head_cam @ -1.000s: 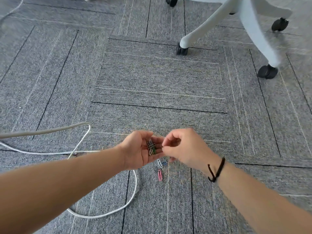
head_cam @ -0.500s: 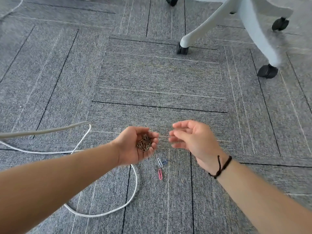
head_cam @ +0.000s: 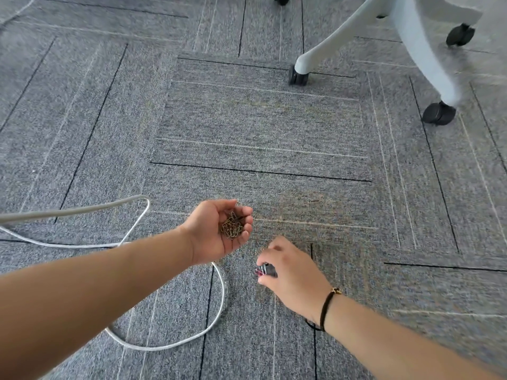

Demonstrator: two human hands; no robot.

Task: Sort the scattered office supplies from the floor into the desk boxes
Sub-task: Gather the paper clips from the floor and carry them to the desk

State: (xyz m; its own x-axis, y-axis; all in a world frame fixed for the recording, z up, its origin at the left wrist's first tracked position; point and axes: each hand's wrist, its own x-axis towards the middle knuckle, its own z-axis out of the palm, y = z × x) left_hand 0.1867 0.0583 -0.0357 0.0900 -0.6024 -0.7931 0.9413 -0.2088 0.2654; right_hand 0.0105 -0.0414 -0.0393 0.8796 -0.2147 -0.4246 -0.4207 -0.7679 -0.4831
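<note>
Two hands | left hand (head_cam: 216, 231) cups wire paperclip tangle (head_cam: 232, 228) | right hand (head_cam: 290, 272) pinches clips (head_cam: 262, 270) on carpet (head_cam: 260, 127)

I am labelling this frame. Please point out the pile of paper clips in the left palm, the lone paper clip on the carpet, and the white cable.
pile of paper clips (head_cam: 232, 228): head view, middle of the pile.
lone paper clip (head_cam: 313, 200): head view, its middle.
white cable (head_cam: 221, 300): head view, curve of the loop.
</note>
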